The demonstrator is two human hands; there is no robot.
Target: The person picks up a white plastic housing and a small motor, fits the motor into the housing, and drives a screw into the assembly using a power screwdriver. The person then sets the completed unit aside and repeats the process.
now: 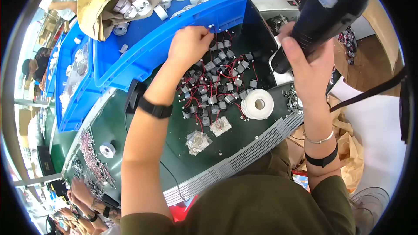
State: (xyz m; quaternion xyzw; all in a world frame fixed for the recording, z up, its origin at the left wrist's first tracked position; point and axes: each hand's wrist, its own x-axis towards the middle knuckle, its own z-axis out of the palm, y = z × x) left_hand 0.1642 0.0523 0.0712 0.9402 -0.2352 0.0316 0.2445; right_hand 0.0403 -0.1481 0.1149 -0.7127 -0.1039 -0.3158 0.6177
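Note:
My right hand is wrapped round a thick black electric screwdriver, its narrow end pointing down and left. My left hand is raised beside the blue bin's near wall with thumb and fingers pinched together. A small white connector shows at its fingertips; what the pinch holds, if anything, is hidden. Below it spreads a heap of small grey motors with red wires. Next to the heap lies a white tape roll, with two crumpled whitish lumps nearer to me.
The large blue bin holds white round plastic parts and a brown paper bag. A perforated metal strip edges the green table. Metal parts fill a tray at right. Another person's hands work at lower left.

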